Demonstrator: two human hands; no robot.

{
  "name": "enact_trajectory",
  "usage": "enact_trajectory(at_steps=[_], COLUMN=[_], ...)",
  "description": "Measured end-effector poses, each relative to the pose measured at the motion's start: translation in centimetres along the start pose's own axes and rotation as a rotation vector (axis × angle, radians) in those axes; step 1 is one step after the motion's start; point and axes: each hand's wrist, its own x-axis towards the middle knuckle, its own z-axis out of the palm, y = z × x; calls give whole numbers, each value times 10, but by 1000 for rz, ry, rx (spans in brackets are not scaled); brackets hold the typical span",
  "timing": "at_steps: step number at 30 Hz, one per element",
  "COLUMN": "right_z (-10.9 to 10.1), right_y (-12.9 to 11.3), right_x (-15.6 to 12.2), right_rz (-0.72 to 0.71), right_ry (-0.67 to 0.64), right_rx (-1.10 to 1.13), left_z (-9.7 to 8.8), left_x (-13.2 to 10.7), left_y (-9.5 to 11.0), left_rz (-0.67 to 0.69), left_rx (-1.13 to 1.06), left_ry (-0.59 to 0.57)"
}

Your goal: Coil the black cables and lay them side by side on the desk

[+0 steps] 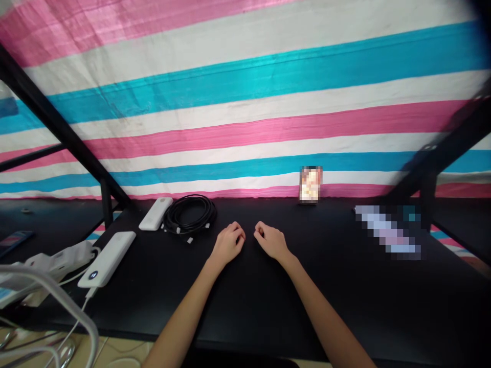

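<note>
My left hand [229, 241] rests on the black table with its fingers curled into a loose fist. Facing it across a small gap, my right hand [270, 240] is curled the same way. No object shows in either one. Nearest to the left hand lies a coil of black cable [191, 229] with pale connector ends. A white power bank [155, 213] touches or nearly touches the coil's left side. Closer to me, a larger white power bank [107, 259] with a small round display has a white cable plugged into its near end.
A white power strip [61, 259] with plugs sits at the left edge of the black table [245, 306]. Blurred-out items stand at the back [310, 185] and lie at the right [387, 230]. Dark metal struts [65, 120] slant on both sides before a striped sheet [245, 122].
</note>
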Motion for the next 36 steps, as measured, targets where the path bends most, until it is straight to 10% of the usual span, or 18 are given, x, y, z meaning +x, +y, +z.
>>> enact_trajectory(at_steps=[4, 11, 18, 36], right_z=[-1, 0, -2, -1], right_y=[-1, -1, -2, -1], right_x=[0, -1, -2, -1], right_rz=[-1, 5, 6, -12], right_ry=[-7, -2, -15, -17], right_rx=[0, 11, 17, 15], left_z=[-4, -40, -45, -46], left_x=[1, -2, -8, 7], left_y=[0, -41, -65, -65], left_rz=[-35, -400, -587, -662], left_rx=[42, 265, 307, 384], left_ry=[83, 589, 187, -89])
